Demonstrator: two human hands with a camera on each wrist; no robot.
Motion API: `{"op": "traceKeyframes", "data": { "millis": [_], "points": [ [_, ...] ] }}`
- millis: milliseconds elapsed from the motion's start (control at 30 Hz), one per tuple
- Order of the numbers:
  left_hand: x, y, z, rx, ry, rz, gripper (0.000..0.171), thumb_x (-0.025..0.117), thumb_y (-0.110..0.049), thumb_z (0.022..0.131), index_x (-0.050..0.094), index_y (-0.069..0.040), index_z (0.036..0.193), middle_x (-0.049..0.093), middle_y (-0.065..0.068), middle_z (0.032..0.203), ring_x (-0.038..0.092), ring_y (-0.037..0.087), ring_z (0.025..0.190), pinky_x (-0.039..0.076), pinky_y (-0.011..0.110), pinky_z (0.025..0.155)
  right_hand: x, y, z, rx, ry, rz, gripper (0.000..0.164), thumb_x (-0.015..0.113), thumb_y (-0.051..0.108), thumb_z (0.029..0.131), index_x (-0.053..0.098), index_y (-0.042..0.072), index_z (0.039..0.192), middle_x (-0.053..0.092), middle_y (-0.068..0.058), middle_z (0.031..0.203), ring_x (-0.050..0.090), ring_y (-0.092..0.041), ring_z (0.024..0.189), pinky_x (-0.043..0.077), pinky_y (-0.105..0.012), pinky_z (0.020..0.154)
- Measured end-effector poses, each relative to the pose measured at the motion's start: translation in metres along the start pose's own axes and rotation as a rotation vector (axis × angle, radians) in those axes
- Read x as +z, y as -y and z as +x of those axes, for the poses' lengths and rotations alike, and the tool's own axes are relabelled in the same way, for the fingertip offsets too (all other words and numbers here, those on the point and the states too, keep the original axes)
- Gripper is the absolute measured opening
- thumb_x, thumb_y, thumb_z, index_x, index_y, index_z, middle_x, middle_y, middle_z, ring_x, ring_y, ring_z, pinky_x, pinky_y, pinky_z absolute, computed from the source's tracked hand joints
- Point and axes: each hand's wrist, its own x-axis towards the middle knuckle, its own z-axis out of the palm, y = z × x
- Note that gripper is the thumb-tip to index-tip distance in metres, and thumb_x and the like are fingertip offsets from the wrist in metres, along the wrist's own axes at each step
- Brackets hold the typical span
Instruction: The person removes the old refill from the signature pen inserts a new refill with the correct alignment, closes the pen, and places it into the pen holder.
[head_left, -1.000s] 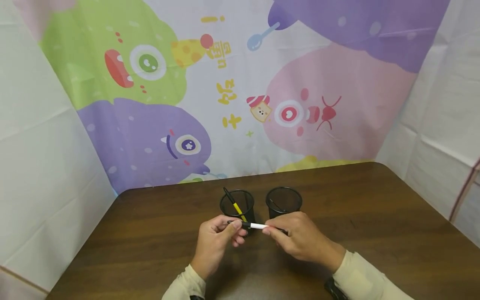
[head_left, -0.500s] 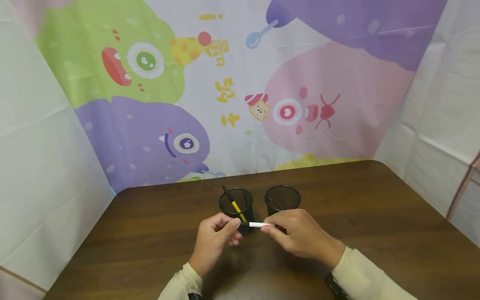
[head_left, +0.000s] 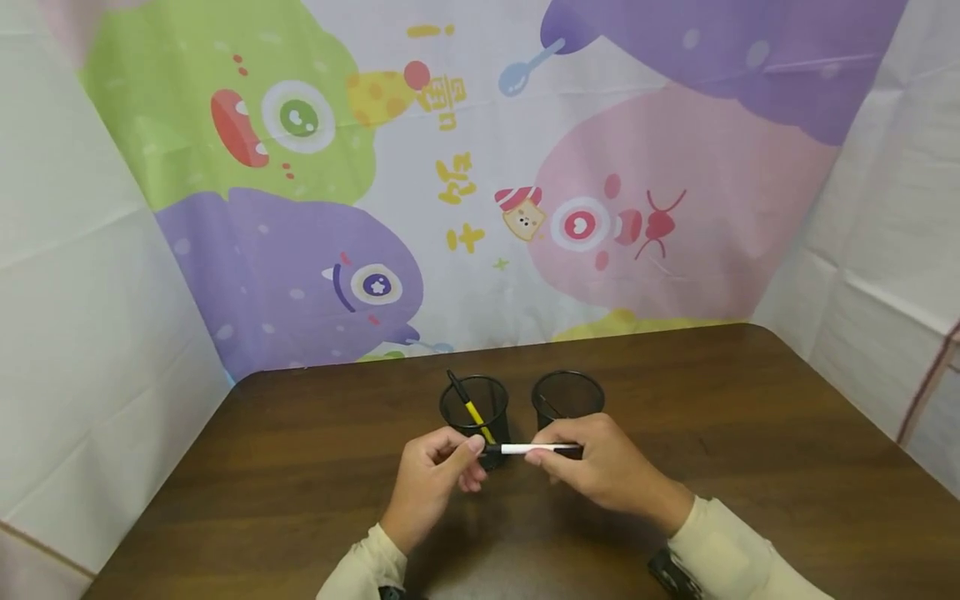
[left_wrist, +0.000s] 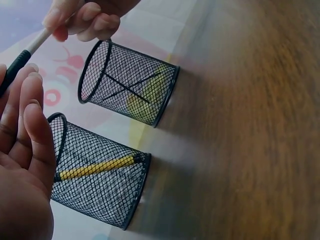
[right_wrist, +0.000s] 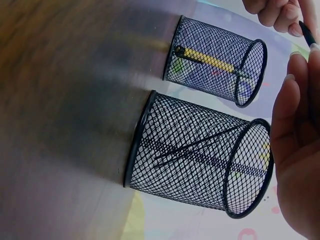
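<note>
Left hand (head_left: pixel 432 487) and right hand (head_left: pixel 613 468) are pinching the white pen (head_left: pixel 516 449) near opposite ends; lining both up coaxially should limit side-load.

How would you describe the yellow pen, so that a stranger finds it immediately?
On the brown table, find the left black mesh cup in the head view. The yellow pen leans inside, its black upper end at the rim. Unlike the white pen held in front, its barrel is yellow.

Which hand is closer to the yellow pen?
Left. The left hand is in front of the yellow pen and its cup; the right hand is farther off, before the other cup.
</note>
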Motion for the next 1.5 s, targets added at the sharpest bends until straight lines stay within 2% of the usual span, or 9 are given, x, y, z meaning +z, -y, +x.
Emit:
{"op": "traceKeyframes", "data": {
  "millis": [333,500,633,700,900,1067,1267,1367,1500],
  "points": [
    [0.0021,-0.0016,-0.0026,0.024,0.005,0.055,0.028,0.064,-0.014,0.099,0.067,0.007,0.081,0.067,0.011,0.065,0.064,0.018,0.053,0.057,0.033,0.052,-0.001,0.0007,-0.0015,0.023,-0.009,0.041,0.009,0.077,0.011,0.09,0.073,0.019,0.09,0.066,0.003,0.068,0.06,-0.005,0.057,0.048,-0.023,0.046],
    [0.0014,-0.0013,0.0002,0.02,0.016,0.025,0.025,0.061,-0.012,0.101,0.068,0.006,0.086,0.068,0.011,0.068,0.065,0.018,0.054,0.056,0.032,0.052,-0.0031,0.0001,-0.0003,0.02,-0.012,0.041,0.009,0.076,0.012,0.09,0.073,0.02,0.089,0.064,0.008,0.067,0.06,-0.006,0.055,0.049,-0.024,0.046],
    [-0.0005,-0.0019,0.0017,0.04,0.033,-0.012,0.015,0.065,-0.01,0.098,0.069,0.002,0.106,0.071,0.013,0.08,0.067,0.02,0.06,0.056,0.032,0.054,-0.0051,-0.0006,0.0012,0.023,-0.029,0.015,0.009,0.077,0.013,0.09,0.072,0.021,0.088,0.063,0.011,0.067,0.059,-0.006,0.054,0.048,-0.024,0.045],
    [-0.0008,-0.0018,0.0011,0.057,0.038,-0.014,0.022,0.069,-0.009,0.095,0.068,0.0,0.115,0.072,0.014,0.089,0.068,0.021,0.066,0.057,0.032,0.056,-0.0053,-0.0005,0.0009,0.039,-0.028,0.008,0.009,0.077,0.014,0.09,0.072,0.021,0.088,0.064,0.01,0.066,0.06,-0.006,0.055,0.048,-0.025,0.045],
    [-0.0004,0.0015,-0.0017,0.119,0.019,-0.007,0.024,0.073,-0.003,0.09,0.071,0.0,0.114,0.068,0.017,0.105,0.067,0.018,0.081,0.058,0.032,0.063,-0.0038,0.001,-0.0008,0.115,-0.015,0.032,0.004,0.077,0.018,0.091,0.073,0.019,0.089,0.064,0.008,0.065,0.062,-0.012,0.055,0.048,-0.027,0.045],
    [0.0,0.0022,0.0007,0.118,-0.002,0.027,0.022,0.075,-0.005,0.09,0.072,0.002,0.11,0.07,0.012,0.102,0.065,0.02,0.075,0.058,0.032,0.066,-0.0053,0.0022,-0.0004,0.155,-0.028,0.027,0.006,0.077,0.022,0.091,0.074,0.017,0.088,0.063,0.01,0.063,0.06,-0.014,0.053,0.046,-0.026,0.045],
    [-0.0006,0.002,0.0008,0.09,0.013,0.041,0.022,0.074,-0.007,0.09,0.072,0.006,0.108,0.073,0.014,0.093,0.069,0.023,0.076,0.058,0.031,0.065,-0.0059,0.001,-0.001,0.134,-0.026,0.009,0.006,0.076,0.022,0.091,0.073,0.018,0.088,0.062,0.011,0.062,0.06,-0.012,0.053,0.046,-0.026,0.045],
    [-0.0018,0.0018,-0.0005,0.075,0.016,0.029,0.019,0.074,-0.007,0.091,0.073,0.004,0.106,0.072,0.017,0.09,0.07,0.018,0.078,0.058,0.03,0.065,-0.0052,-0.0001,-0.0009,0.128,-0.025,0.007,0.006,0.076,0.024,0.091,0.073,0.02,0.088,0.062,0.012,0.062,0.06,-0.01,0.053,0.046,-0.026,0.044],
    [-0.0024,0.0006,-0.0003,0.064,0.015,0.025,0.016,0.074,-0.008,0.091,0.074,0.0,0.105,0.072,0.016,0.086,0.07,0.019,0.076,0.058,0.03,0.064,-0.0052,-0.0003,-0.0003,0.121,-0.024,0.011,0.005,0.076,0.022,0.091,0.073,0.019,0.088,0.062,0.012,0.063,0.06,-0.01,0.053,0.046,-0.027,0.044]
  ]
}}
